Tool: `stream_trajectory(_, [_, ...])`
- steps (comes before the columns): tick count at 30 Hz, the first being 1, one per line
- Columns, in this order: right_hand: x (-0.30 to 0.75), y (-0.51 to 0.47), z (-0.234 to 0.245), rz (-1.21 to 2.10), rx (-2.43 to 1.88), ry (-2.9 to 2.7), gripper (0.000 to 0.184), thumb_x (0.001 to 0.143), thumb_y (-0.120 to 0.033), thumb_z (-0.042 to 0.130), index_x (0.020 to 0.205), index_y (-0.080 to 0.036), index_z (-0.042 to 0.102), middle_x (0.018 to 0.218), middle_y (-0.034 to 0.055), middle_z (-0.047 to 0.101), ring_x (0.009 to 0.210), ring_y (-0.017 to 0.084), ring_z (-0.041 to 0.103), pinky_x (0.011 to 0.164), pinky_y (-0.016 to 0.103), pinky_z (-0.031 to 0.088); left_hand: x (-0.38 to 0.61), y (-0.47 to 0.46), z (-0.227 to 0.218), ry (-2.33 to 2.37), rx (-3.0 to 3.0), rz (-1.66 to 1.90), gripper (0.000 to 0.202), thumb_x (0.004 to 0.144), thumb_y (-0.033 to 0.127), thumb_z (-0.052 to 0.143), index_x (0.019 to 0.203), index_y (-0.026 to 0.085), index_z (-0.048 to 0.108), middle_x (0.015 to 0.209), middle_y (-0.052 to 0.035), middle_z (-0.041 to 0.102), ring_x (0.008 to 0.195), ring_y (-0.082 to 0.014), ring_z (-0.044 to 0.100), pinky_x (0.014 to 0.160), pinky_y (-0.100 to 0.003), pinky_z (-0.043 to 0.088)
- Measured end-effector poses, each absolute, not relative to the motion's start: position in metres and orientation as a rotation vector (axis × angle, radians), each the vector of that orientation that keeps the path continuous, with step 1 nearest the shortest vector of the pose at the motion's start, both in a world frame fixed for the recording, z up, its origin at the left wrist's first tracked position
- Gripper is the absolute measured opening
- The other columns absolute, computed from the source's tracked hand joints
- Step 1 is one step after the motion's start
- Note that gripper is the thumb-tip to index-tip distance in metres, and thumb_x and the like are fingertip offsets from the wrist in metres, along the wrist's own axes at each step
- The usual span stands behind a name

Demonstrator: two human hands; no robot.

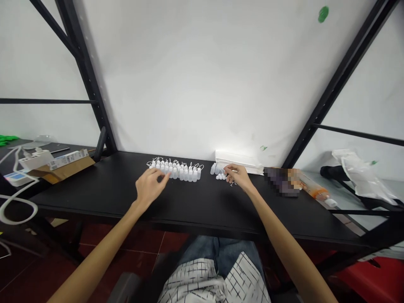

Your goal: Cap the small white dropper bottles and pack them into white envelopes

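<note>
Several small translucent plastic bottles with white caps and looped straps (pixel 178 171) stand close together in rows on the black table (pixel 189 202). At their left end is my left hand (pixel 149 185), fingers curved and thumb apart, with nothing visible in it. My right hand (pixel 239 176) is over the table's right half, its thumb and fingers pinched together; what they hold, if anything, is too small to name. Beside its fingertips lie a few uncapped bottles (pixel 214 168) and several loose white caps (pixel 220 176), partly hidden by the hand.
Behind my right hand is a stack of white sheets or bags (pixel 238 160). Farther right lie a pixelated dark item (pixel 282 183) and a plastic bottle with an orange label (pixel 315 191). An open cardboard box (pixel 66 168) and a white power strip (pixel 36 160) sit on the left.
</note>
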State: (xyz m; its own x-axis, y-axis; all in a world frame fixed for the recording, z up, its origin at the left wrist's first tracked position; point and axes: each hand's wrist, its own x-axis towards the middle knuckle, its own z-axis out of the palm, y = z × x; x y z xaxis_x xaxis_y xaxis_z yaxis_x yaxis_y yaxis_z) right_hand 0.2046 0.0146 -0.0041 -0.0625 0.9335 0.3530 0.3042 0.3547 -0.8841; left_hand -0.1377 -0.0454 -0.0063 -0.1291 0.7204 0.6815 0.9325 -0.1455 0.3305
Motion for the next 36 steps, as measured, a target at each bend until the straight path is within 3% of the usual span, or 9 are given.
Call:
stream_trajectory(6, [0.186,0.04,0.012,0.848,-1.244,-1.773,0.027,0.078,-0.038,0.063,0.096,-0.017,0.064,0.061,-0.002,0.063,0.031,0.007,0.039,0.037,0.024,0.037,-0.07,-0.041,0.002,-1.591,-2.573,-1.124,0.033,0.089,0.044,0.055,0.071,0.021,0.07,0.072,-0.0019,0.066,0.064,-0.0161,0.057,0.058,-0.026,0.036])
stream_trajectory(11, [0.164,0.065,0.011,0.251,-1.507,-1.985,0.015,0.082,-0.025,0.063,0.093,-0.02,0.069,0.064,0.001,0.066,0.065,0.017,0.061,0.062,0.026,0.043,-0.019,-0.027,0.003,-1.333,-2.803,-0.949,0.03,0.089,0.035,0.056,0.068,0.019,0.07,0.073,-0.0035,0.066,0.064,-0.0154,0.056,0.056,-0.026,0.034])
stream_trajectory(15, [0.161,0.069,0.005,0.088,-1.58,-2.103,0.015,0.084,-0.025,0.061,0.092,-0.02,0.073,0.078,0.0043,0.071,0.081,0.02,0.063,0.067,0.027,0.041,-0.002,-0.009,-0.002,-1.209,-2.799,-0.864,0.03,0.09,0.029,0.055,0.065,0.017,0.068,0.075,-0.004,0.067,0.066,-0.0151,0.058,0.056,-0.026,0.035])
stream_trajectory(19, [0.172,0.064,0.007,0.257,-1.414,-2.087,0.012,0.081,-0.024,0.062,0.082,-0.018,0.073,0.07,0.0027,0.067,0.068,0.016,0.061,0.065,0.026,0.042,-0.005,0.001,-0.014,-1.138,-2.736,-0.991,0.036,0.094,0.028,0.05,0.063,0.015,0.065,0.07,-0.0044,0.064,0.063,-0.0136,0.056,0.06,-0.026,0.038])
stream_trajectory(23, [0.188,0.046,0.016,0.715,-1.233,-1.872,0.025,0.079,-0.038,0.066,0.083,-0.014,0.07,0.057,-0.0004,0.058,0.045,0.01,0.046,0.048,0.024,0.036,-0.012,0.002,-0.025,-1.206,-2.708,-1.095,0.05,0.098,0.036,0.043,0.055,0.016,0.058,0.057,-0.0031,0.056,0.055,-0.0127,0.051,0.06,-0.027,0.037])
stream_trajectory(26, [0.194,0.026,0.016,1.016,-1.127,-1.799,0.034,0.074,-0.047,0.071,0.081,-0.013,0.069,0.055,-0.0018,0.055,0.037,0.005,0.036,0.04,0.022,0.027,-0.011,0.001,-0.027,-1.37,-2.736,-1.222,0.041,0.093,0.047,0.051,0.073,0.015,0.065,0.058,-0.0011,0.058,0.057,-0.0135,0.053,0.061,-0.027,0.039])
stream_trajectory(29, [0.189,0.009,0.01,1.145,-1.063,-1.791,0.037,0.073,-0.049,0.073,0.08,-0.013,0.068,0.055,-0.002,0.055,0.037,0.005,0.039,0.038,0.021,0.026,-0.009,0.002,-0.027,-1.395,-2.825,-1.267,0.038,0.088,0.05,0.057,0.095,0.014,0.067,0.064,-0.0001,0.061,0.058,-0.0135,0.053,0.06,-0.026,0.04])
stream_trajectory(33, [0.178,0.004,0.004,1.225,-0.995,-1.758,0.04,0.075,-0.053,0.069,0.085,-0.014,0.065,0.059,-0.0011,0.058,0.04,0.007,0.049,0.037,0.018,0.024,-0.01,0.005,-0.028,-1.254,-2.928,-1.213,0.03,0.091,0.039,0.05,0.085,0.015,0.066,0.067,-0.0009,0.06,0.057,-0.0122,0.05,0.058,-0.025,0.037])
stream_trajectory(36, [0.183,0.012,0.003,1.149,-1.031,-1.732,0.043,0.078,-0.056,0.063,0.092,-0.015,0.064,0.065,0.0018,0.063,0.039,0.008,0.05,0.036,0.02,0.023,-0.014,0.006,-0.03,-1.299,-2.933,-1.205,0.029,0.092,0.039,0.048,0.094,0.015,0.065,0.063,0.0013,0.057,0.056,-0.0125,0.048,0.058,-0.026,0.036])
